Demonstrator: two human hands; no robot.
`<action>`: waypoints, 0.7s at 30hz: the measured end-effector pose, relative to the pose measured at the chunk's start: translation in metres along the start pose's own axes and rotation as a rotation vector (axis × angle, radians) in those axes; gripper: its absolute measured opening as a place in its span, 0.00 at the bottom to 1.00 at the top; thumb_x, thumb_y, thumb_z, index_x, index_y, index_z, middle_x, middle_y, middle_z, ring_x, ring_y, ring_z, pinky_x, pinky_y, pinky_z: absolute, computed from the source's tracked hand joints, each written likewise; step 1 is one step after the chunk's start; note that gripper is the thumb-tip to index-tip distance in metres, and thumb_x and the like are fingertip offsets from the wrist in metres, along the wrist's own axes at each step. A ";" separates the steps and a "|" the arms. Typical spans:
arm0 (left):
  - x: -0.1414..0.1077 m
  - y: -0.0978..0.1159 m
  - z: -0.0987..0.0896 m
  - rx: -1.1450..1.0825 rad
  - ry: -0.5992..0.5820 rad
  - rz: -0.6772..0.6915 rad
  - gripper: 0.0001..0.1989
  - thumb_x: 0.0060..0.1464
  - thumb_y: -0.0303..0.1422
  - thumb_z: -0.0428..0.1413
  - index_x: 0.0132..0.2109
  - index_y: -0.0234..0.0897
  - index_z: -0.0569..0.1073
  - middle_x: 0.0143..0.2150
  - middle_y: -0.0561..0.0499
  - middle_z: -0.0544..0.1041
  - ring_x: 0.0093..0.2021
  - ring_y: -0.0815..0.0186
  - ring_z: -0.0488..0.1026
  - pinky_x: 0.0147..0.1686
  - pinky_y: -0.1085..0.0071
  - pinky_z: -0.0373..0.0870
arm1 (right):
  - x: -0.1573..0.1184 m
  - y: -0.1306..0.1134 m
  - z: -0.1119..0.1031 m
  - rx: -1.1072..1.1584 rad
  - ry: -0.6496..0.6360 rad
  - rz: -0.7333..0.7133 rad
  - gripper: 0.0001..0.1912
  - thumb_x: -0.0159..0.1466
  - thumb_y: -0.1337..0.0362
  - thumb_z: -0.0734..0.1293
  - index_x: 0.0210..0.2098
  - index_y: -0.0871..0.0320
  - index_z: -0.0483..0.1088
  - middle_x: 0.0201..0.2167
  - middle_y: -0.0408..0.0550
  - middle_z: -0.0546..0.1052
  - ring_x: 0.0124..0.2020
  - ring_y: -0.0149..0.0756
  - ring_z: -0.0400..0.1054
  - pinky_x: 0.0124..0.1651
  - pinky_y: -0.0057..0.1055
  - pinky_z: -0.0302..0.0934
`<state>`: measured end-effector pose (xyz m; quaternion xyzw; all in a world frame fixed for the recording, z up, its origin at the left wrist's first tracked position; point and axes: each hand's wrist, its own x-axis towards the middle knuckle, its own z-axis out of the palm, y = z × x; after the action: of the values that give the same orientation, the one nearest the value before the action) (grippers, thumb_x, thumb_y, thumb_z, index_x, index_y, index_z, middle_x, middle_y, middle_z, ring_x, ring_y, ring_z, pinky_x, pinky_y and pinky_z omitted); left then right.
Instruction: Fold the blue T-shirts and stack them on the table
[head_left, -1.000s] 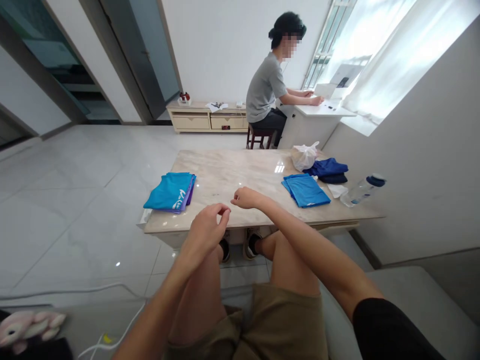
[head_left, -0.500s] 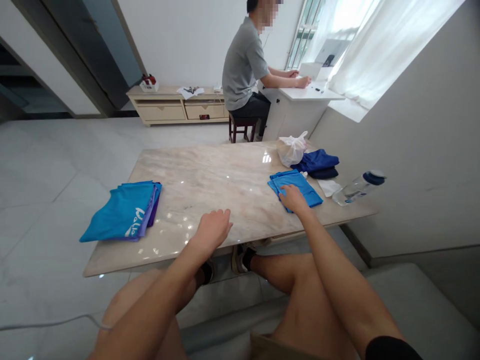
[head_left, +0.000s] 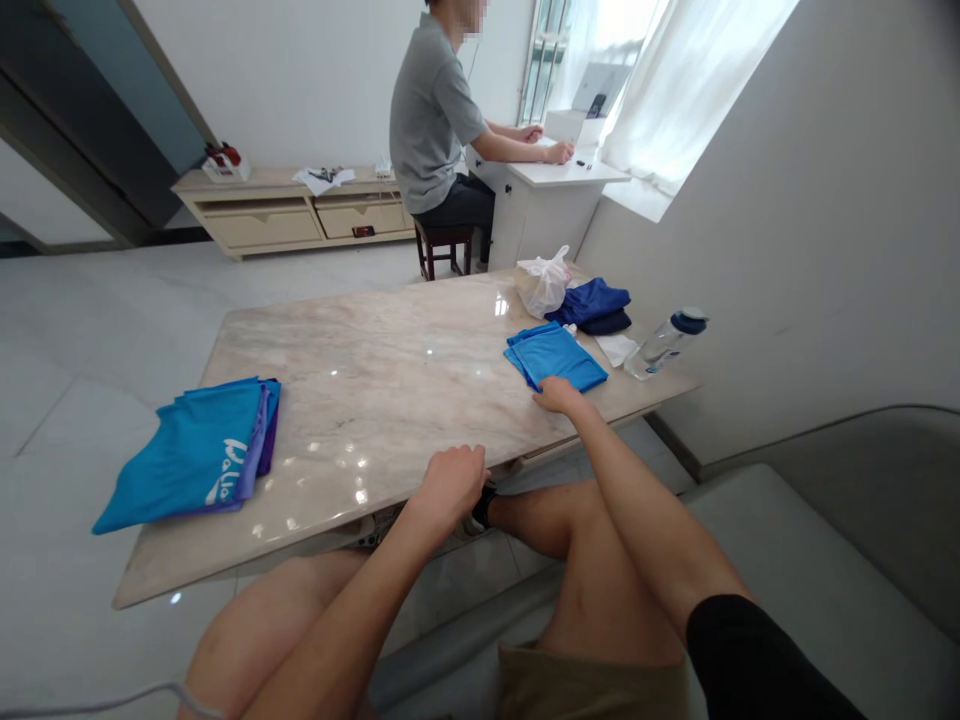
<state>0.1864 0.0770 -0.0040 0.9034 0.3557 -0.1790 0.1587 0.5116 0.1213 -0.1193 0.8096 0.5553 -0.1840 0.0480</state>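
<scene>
A folded bright-blue cloth (head_left: pixel 559 352) lies toward the right end of the marble-topped table. At its near edge is my right hand (head_left: pixel 557 394), with thumb and fingers closed on the border of the fabric. My left hand (head_left: pixel 452 480) hovers by the table's front edge, its fingers curled in and nothing visible in them. Stacked at the left end are teal folded cloths (head_left: pixel 195 440) with white lettering, with lilac and purple ones beneath. One teal corner hangs past the table's left edge.
Behind the blue cloth are a white plastic bag (head_left: pixel 545 285) and dark-blue folded fabric (head_left: pixel 596 300). A water bottle (head_left: pixel 664 345) and white paper (head_left: pixel 618 349) stand and lie to the right. Beyond the marble table (head_left: pixel 375 365), a person (head_left: pixel 435 110) sits at a white desk.
My right hand has slid from the top of the blue cloth to its near edge. My left hand has moved right and nearer me. The view has swung right.
</scene>
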 end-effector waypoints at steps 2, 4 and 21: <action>-0.003 -0.004 -0.001 0.003 0.024 -0.013 0.19 0.76 0.38 0.51 0.63 0.31 0.76 0.56 0.34 0.84 0.57 0.43 0.83 0.51 0.55 0.77 | -0.001 -0.005 -0.001 -0.011 -0.045 0.044 0.26 0.74 0.56 0.66 0.62 0.69 0.79 0.62 0.71 0.80 0.64 0.58 0.75 0.67 0.42 0.66; -0.006 -0.009 -0.002 0.009 0.040 -0.026 0.19 0.76 0.39 0.51 0.62 0.32 0.76 0.55 0.34 0.84 0.57 0.43 0.83 0.51 0.56 0.77 | -0.003 -0.007 -0.004 -0.011 -0.055 0.073 0.28 0.77 0.54 0.63 0.63 0.70 0.78 0.64 0.72 0.78 0.65 0.58 0.74 0.68 0.42 0.65; -0.019 -0.020 -0.011 0.008 0.042 -0.021 0.18 0.75 0.38 0.50 0.61 0.34 0.77 0.55 0.33 0.83 0.57 0.44 0.82 0.52 0.55 0.75 | -0.023 -0.022 -0.013 -0.012 0.016 0.120 0.27 0.78 0.55 0.62 0.67 0.69 0.72 0.73 0.71 0.67 0.72 0.62 0.63 0.71 0.47 0.61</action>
<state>0.1619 0.0839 0.0105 0.9038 0.3678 -0.1632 0.1456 0.4873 0.1137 -0.0960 0.8427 0.5070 -0.1711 0.0596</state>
